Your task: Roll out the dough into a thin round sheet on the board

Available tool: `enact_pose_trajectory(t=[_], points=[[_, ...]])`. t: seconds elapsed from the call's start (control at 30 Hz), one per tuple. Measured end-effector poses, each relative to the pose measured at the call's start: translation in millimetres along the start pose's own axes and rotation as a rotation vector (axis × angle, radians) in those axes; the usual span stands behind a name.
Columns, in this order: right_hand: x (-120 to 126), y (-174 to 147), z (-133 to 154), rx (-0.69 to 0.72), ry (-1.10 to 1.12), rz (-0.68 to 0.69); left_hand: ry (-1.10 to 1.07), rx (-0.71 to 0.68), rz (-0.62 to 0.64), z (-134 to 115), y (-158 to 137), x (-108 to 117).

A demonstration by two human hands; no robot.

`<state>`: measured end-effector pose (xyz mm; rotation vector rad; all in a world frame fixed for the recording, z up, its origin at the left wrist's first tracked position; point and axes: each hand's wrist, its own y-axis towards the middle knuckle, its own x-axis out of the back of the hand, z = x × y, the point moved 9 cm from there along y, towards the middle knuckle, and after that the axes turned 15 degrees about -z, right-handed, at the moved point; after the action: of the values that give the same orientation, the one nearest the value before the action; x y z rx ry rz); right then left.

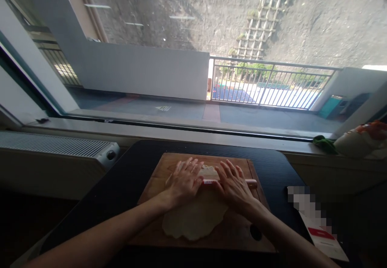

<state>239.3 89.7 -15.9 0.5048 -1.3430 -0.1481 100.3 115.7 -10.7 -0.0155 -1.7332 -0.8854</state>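
Note:
A thin sheet of pale dough with an uneven edge lies on a wooden cutting board. Across the dough's far half runs a rolling pin, a label showing at its middle and its right end sticking out past my fingers. My left hand rests flat over the pin's left part, fingers stretched forward, and hides that end. On the right part, my right hand lies palm down with its fingers spread. Both thumbs point inward along the pin.
The board sits on a dark table against a window sill. At the right edge lies a white and red packet, partly blurred out. A radiator stands left; a green cloth and white container are on the right.

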Motion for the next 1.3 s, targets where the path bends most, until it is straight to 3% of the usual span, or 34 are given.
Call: enact_pose_trajectory(t=[0.23, 0.3, 0.43, 0.5, 0.6, 0.7, 0.77, 0.83, 0.97, 1.07, 1.17, 1.3], points=[[-16.6, 52.5, -25.0, -0.207, -0.028, 0.084, 0.074, 0.193, 0.007, 33.0, 51.0, -16.4], [-14.3, 44.7, -20.3, -0.178, -0.027, 0.091, 0.06, 0.163, -0.006, 27.0, 42.1, -11.3], [-0.7, 6.0, 4.2, 0.036, 0.001, 0.024, 0.001, -0.025, -0.022, -4.8, 2.9, 5.7], [-0.1, 4.0, 4.9, 0.054, 0.006, 0.006, 0.003, -0.031, -0.04, -7.3, 2.0, 7.6], [-11.7, 31.8, -10.9, -0.061, 0.006, 0.045, 0.031, 0.087, -0.033, 11.7, 30.4, -5.9], [-7.9, 60.2, -27.8, -0.17, -0.007, -0.022, 0.043, 0.182, -0.089, 30.2, 59.8, -8.0], [6.7, 59.7, -33.2, -0.176, -0.028, -0.125, -0.001, 0.13, -0.162, 26.9, 62.4, 5.8], [21.8, 43.1, -34.8, -0.144, -0.059, -0.207, -0.094, -0.009, -0.172, 10.8, 48.8, 22.1], [35.5, 5.8, -33.0, -0.055, -0.089, -0.261, -0.218, -0.259, -0.044, -26.6, 9.4, 41.5], [33.3, 1.9, -33.4, -0.08, -0.077, -0.236, -0.216, -0.306, -0.007, -37.2, 3.9, 46.3], [34.1, 12.5, -24.8, -0.129, -0.075, -0.223, -0.202, -0.305, -0.029, -28.2, 9.2, 56.1], [33.2, 29.6, 16.6, -0.079, -0.008, -0.218, -0.169, -0.258, -0.022, 19.2, -3.7, 79.6]])
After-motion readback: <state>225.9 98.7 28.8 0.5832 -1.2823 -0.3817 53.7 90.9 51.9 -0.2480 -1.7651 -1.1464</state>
